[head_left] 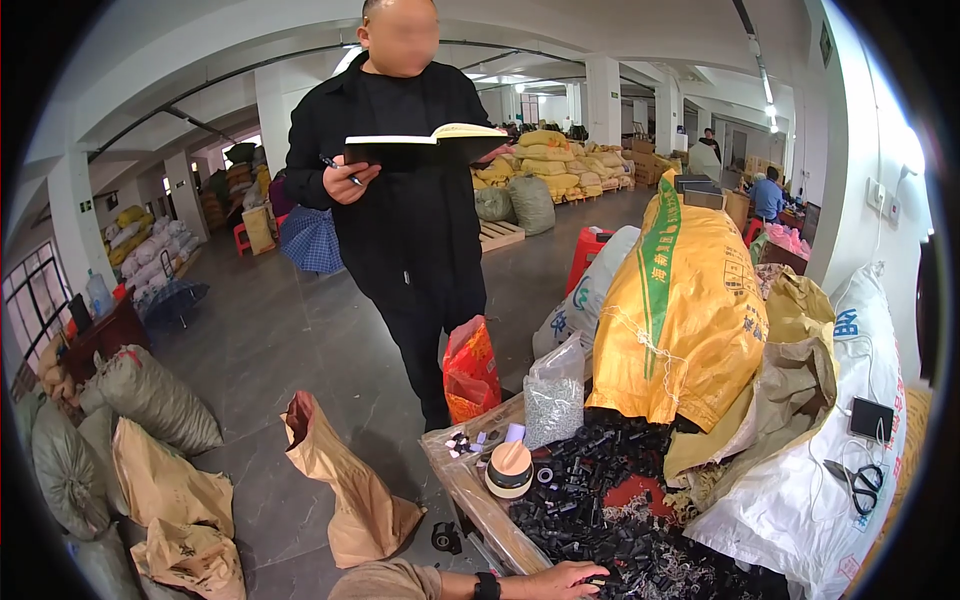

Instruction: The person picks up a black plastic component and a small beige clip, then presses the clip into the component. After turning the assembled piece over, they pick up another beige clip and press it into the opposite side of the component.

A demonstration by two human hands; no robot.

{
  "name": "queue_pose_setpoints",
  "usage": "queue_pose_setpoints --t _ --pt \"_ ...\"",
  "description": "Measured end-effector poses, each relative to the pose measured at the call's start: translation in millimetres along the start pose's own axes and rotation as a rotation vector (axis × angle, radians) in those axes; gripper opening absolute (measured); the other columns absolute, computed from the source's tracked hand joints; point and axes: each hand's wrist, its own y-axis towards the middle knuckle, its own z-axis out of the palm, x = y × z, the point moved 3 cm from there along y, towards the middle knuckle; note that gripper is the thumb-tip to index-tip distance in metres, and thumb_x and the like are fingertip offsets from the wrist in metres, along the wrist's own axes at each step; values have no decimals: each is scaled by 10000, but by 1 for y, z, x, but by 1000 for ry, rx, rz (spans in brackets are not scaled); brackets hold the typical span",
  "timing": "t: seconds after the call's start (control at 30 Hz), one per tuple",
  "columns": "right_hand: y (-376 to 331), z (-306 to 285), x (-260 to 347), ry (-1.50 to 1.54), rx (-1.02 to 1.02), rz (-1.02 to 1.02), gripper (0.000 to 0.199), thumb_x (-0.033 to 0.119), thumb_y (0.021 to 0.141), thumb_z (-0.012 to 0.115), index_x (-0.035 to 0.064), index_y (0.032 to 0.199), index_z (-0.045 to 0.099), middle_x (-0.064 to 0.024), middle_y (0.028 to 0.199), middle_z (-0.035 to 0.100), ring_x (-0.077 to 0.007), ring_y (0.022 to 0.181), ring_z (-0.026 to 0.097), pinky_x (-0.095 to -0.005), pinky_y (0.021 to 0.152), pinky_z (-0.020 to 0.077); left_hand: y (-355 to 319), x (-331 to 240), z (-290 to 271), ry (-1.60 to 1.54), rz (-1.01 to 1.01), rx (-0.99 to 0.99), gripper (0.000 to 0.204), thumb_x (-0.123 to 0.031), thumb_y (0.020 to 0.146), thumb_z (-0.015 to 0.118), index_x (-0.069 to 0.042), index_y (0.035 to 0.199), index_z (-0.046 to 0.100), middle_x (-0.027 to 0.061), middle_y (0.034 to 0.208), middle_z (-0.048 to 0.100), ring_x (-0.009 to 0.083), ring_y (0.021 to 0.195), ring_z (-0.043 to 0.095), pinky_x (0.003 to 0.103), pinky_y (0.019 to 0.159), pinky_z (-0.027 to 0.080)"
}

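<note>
My left hand (pixel 562 582) comes in from the lower edge, a dark band on its wrist, and lies at the near side of a worktable (pixel 462 490). Its fingers are bent together over a small dark piece at the edge of a heap of small black plastic parts (pixel 580 490); what they hold is too small to make out. Silvery bits of metal (pixel 655 555) lie among the parts near the fingertips. Left of the heap stands a round tub with a tan top (pixel 510 468). Behind it is a clear bag of small grey pieces (pixel 553 405). My right hand is out of view.
A large yellow woven sack (pixel 680 300) spills onto the table. Right of it, a white sack (pixel 810 500) carries scissors (pixel 858 485). An open brown paper sack (pixel 350 490) stands on the floor. Across the table a person in black (pixel 400 200) holds an open notebook (pixel 425 143) and pen.
</note>
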Motion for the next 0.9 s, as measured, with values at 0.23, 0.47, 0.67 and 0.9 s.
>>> queue_pose_setpoints --t 0.23,0.47,0.67,0.9 --pt "2 -3 5 -2 -11 24 139 126 777 536 58 891 576 -158 798 532 -320 667 513 -409 577 407 -1 -6 -2 29 -10 7 348 -177 861 468 -21 1166 406 151 1096 468 255 992 512 346 770 427" --pt "2 -3 4 19 -10 64 141 131 766 554 62 887 580 -150 797 537 -319 663 512 -409 584 403 -1 1 0 29 52 -34 343 -181 857 476 -21 1154 417 148 1076 475 258 966 522 345 758 426" --pt "2 -3 3 -27 -1 48 147 129 762 557 59 889 580 -154 804 537 -323 663 509 -410 591 398 0 1 0 29 36 -35 340 -181 857 476 -25 1153 419 149 1070 475 259 953 526 343 752 427" --pt "-1 -1 -1 -27 25 88 151 136 765 554 64 896 581 -157 823 533 -327 687 506 -415 604 392 0 1 -1 27 37 -35 338 -178 859 473 -27 1156 417 148 1068 476 258 950 527 342 748 428"
